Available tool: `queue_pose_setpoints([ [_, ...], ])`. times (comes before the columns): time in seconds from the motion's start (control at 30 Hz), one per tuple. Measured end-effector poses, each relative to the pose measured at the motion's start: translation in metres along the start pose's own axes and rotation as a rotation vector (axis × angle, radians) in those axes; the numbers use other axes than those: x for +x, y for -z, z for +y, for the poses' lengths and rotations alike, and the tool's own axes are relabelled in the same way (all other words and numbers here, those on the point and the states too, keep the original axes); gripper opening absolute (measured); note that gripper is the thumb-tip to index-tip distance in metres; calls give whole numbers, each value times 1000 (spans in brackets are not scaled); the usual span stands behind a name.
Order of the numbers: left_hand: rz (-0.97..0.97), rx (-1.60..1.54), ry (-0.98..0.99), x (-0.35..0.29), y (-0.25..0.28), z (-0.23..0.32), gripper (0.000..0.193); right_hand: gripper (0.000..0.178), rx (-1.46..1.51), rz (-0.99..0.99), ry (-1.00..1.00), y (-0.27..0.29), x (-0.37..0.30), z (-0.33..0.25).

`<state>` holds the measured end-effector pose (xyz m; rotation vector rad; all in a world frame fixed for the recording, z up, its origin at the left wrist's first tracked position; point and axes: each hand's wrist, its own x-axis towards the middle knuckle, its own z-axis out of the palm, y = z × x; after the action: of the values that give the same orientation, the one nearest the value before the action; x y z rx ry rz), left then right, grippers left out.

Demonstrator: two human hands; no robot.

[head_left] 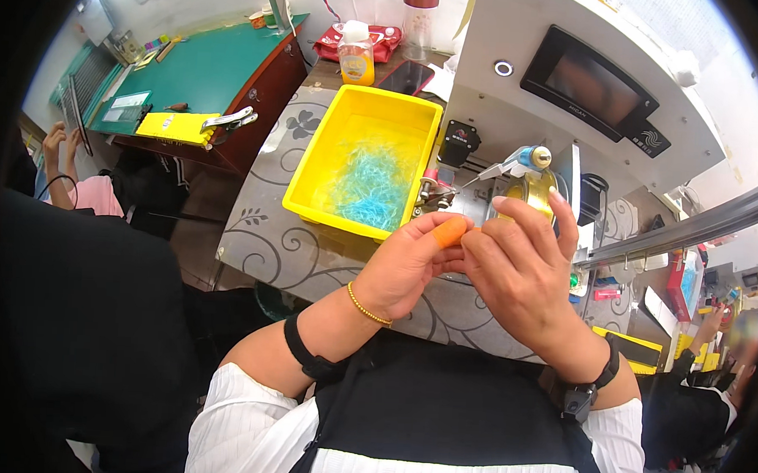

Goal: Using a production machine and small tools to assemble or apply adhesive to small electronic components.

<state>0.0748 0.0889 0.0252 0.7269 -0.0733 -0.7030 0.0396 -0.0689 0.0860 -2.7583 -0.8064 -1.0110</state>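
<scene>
In front of the machine, my left hand (pixel 412 259) and my right hand (pixel 521 272) meet with their fingertips pinched together. An orange finger cot (pixel 449 232) covers my left thumb. Whatever is between the fingertips is hidden or too small to make out. Just beyond the hands, the machine (pixel 495 98) has a small metal mechanism (pixel 436 191) and a gold-coloured spool (pixel 529 192). To the left of it stands a yellow bin (pixel 314 162), holding a loose heap of thin light-blue strands (pixel 371 190).
A bottle with orange contents (pixel 355 58), a phone (pixel 404 78) and a lidded jar (pixel 418 27) stand behind the bin. A metal rail (pixel 684 224) runs along the right. Other people sit at the left (pixel 97 309) and far right (pixel 710 395). A green-topped desk (pixel 209 68) is at the back left.
</scene>
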Motion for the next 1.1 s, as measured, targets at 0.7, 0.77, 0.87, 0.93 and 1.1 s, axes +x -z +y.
queue_pose_setpoints([
  [0.7,564,1075,-540,22,25,5,11,21,573,-185,-265,-36,-174,35],
  [0.77,537,1105,-634,25,28,2,12,15,579,-221,-363,-39,-177,33],
  [0.87,522,1178,-679,36,29,-8,12,11,552,-161,-488,-40,-194,32],
  [0.93,515,1210,-705,35,20,-5,12,10,532,-136,-471,-38,-196,34],
  [1.1,558,1156,-702,28,17,-2,15,9,632,-187,-514,-32,-183,29],
])
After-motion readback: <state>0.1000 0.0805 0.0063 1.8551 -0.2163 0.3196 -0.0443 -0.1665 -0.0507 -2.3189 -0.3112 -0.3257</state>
